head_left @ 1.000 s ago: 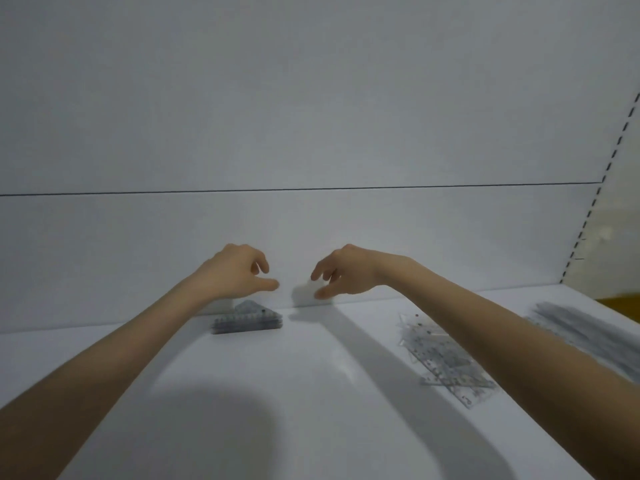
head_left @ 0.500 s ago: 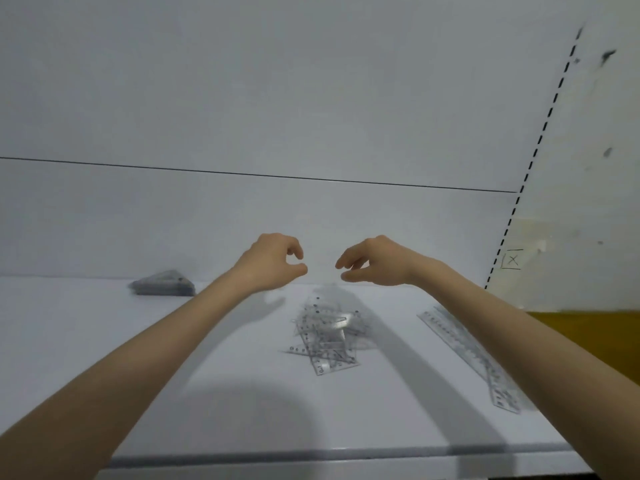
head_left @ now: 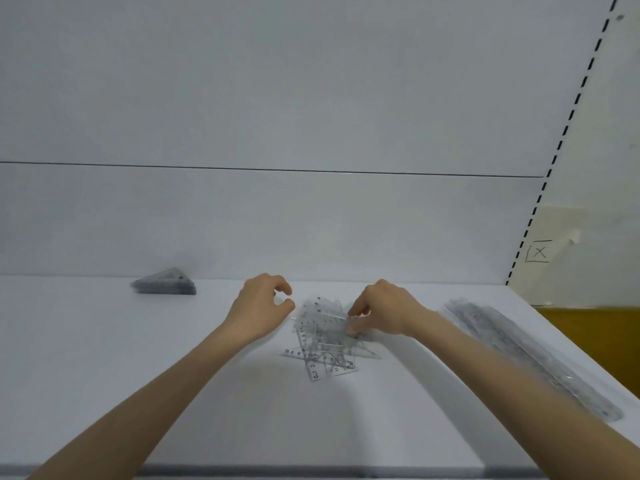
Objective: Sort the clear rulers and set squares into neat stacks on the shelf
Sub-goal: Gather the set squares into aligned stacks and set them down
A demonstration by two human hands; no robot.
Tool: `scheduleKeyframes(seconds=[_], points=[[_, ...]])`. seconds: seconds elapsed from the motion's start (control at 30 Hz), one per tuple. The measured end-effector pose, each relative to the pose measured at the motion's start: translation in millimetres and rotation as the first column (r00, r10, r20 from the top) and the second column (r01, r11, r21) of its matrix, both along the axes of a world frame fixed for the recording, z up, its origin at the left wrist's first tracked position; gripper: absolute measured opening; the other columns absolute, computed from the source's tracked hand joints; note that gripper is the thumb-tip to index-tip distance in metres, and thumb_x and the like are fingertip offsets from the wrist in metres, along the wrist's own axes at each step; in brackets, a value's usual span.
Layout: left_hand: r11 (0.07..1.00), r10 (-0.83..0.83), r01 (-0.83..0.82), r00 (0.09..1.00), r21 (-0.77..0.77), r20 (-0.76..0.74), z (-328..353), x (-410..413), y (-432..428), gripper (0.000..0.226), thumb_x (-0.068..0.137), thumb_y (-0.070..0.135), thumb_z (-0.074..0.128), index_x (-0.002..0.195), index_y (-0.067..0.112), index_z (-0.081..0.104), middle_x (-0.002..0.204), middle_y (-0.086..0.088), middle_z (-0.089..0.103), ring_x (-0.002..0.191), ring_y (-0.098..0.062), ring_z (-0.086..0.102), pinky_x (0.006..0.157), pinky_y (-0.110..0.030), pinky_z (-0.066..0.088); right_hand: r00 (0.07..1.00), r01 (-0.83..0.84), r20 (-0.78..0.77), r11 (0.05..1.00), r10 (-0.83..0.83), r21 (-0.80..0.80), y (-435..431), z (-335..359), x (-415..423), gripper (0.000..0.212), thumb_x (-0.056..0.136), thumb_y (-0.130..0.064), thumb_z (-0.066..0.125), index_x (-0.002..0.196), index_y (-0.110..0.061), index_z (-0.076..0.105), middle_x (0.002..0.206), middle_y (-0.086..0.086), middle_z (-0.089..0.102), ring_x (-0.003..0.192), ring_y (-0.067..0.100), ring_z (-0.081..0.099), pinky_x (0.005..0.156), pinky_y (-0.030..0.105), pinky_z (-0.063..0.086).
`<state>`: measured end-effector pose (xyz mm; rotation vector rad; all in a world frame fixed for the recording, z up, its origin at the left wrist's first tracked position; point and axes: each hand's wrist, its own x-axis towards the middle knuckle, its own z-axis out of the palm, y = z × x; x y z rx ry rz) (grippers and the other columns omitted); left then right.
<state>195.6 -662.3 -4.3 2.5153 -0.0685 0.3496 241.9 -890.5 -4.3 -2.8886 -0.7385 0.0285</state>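
fingers (head_left: 354, 311) pinching ruler pile (head_left: 320, 344), mid shelf (head_left: 104, 358)

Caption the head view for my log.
Right hand touches a jumbled ruler pile on the shelf, left hand hovers beside it; set-square stack back left, long rulers right.

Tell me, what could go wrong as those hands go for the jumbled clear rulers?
The loose pile is tangled and see-through, so the right hand, fingertips at its edge, may lift several pieces or drag others out of place. The long rulers lie near the shelf edge beside the right forearm; a sweep could knock them off.
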Motion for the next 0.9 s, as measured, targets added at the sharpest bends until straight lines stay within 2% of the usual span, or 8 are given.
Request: scheduleKeyframes(seconds=[0.23,0.3,0.37,0.47,0.57,0.67,0.8,0.9], points=[[0.988,-0.007,0.02,0.996,-0.151,0.084,-5,8,0,0.011,0.089,0.014,0.057,0.092,0.019,0.066,0.1,0.006,0.064,0.094,-0.008,0.058,0.069,-0.016,0.037,0.973,-0.05,0.228,0.998,0.04,0.038,0,6,1,0.019,0.092,-0.033,0.058,0.089,-0.024,0.074,0.087,-0.007,0.072,0.084,0.018,0.062,0.065,0.026,0.044],[0.969,0.015,0.011,0.994,-0.248,0.104,-6,8,-2,0.013,0.091,0.014,0.055,0.088,0.02,0.066,0.095,0.009,0.066,0.088,-0.003,0.059,0.07,-0.015,0.044,0.975,-0.032,0.221,0.974,-0.019,0.224,2,11,-1,0.019,0.093,-0.03,0.059,0.089,-0.02,0.075,0.083,-0.005,0.072,0.078,0.014,0.062,0.065,0.027,0.046],[0.918,0.051,-0.009,0.994,-0.396,0.095,-7,7,-7,0.016,0.093,0.017,0.053,0.085,0.017,0.068,0.089,0.008,0.067,0.085,-0.009,0.063,0.075,-0.027,0.053,0.997,0.011,0.054,0.828,-0.05,0.561,5,17,-1,0.014,0.09,-0.02,0.064,0.084,-0.014,0.075,0.076,-0.001,0.072,0.064,0.008,0.062,0.063,0.024,0.048],[0.764,0.019,-0.004,1.0,-0.645,0.016,-3,5,-18,0.027,0.097,0.022,0.047,0.088,0.011,0.069,0.09,-0.004,0.07,0.087,-0.021,0.067,0.073,-0.029,0.056,0.984,0.101,-0.17,0.604,0.057,0.791,15,27,-3,0.01,0.088,-0.01,0.066,0.081,-0.007,0.074,0.07,0.004,0.069,0.056,0.009,0.059,0.053,0.021,0.048],[0.579,-0.153,0.03,0.985,-0.815,-0.073,4,5,-28,0.03,0.096,0.024,0.046,0.091,0.006,0.069,0.098,-0.013,0.07,0.091,-0.025,0.068,0.08,-0.039,0.057,0.943,0.158,-0.281,0.506,0.177,0.848,29,30,-3,0.011,0.089,-0.008,0.065,0.088,0.0,0.072,0.073,0.009,0.068,0.061,0.013,0.061,0.059,0.023,0.051],[0.38,-0.313,0.094,0.949,-0.92,-0.032,10,7,-32,0.03,0.097,0.025,0.046,0.096,0.007,0.07,0.092,-0.015,0.068,0.092,-0.031,0.068,0.08,-0.048,0.057,0.912,0.179,-0.317,0.445,0.259,0.877,45,31,0,0.014,0.089,-0.007,0.065,0.094,0.006,0.068,0.07,0.012,0.068,0.061,0.017,0.064,0.065,0.026,0.054],[0.376,-0.348,0.168,0.937,-0.911,0.029,10,16,-21,0.033,0.103,0.03,0.034,0.113,0.012,0.06,0.093,-0.016,0.067,0.082,-0.031,0.068,0.067,-0.036,0.056,0.933,0.154,-0.286,0.476,0.218,0.866,59,35,8,0.013,0.086,-0.009,0.069,0.092,0.002,0.071,0.071,0.007,0.071,0.062,0.013,0.065,0.055,0.022,0.05],[0.426,-0.274,0.114,0.962,-0.897,-0.009,3,25,-11,0.033,0.104,0.03,0.032,0.117,0.012,0.056,0.095,-0.015,0.068,0.063,-0.021,0.063,0.056,-0.027,0.048,0.986,0.078,-0.153,0.634,0.065,0.769,53,30,20,0.007,0.081,-0.017,0.075,0.084,-0.011,0.075,0.073,0.003,0.072,0.063,0.01,0.064,0.055,0.022,0.048]])
